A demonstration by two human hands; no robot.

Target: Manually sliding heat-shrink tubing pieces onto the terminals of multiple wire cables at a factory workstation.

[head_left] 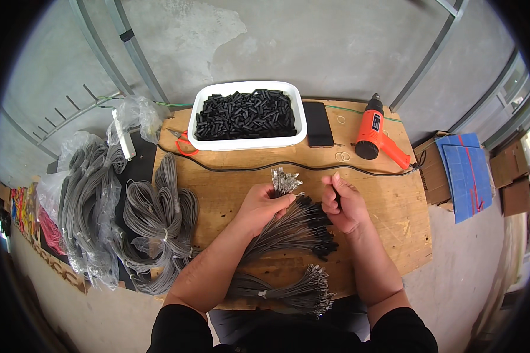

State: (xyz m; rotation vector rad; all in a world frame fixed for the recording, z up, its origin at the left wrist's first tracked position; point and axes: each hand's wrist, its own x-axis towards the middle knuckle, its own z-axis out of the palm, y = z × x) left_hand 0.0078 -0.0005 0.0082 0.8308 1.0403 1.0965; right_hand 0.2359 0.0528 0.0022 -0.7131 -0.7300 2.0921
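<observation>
My left hand [259, 209] is closed round a bundle of grey wires, whose silvery metal terminals [285, 181] stick up above the fist. To its right, my right hand [346, 206] is raised with curled fingers and the thumb pressed to the index finger; whatever it may pinch is too small to make out. Below and between the hands lies a fan of grey wires [285, 232], their ends covered with black sleeves [323, 234]. Nearer to me, a tied wire bundle [288, 292] shows bare metal terminals.
A white tub [247, 143] of short black tubes stands at the back, beside a dark phone [319, 125] and an orange heat gun [371, 132]. Red-handled cutters [185, 143] lie left of it. A black cable [253, 169] crosses the table. Coiled grey wires [153, 217] fill the left.
</observation>
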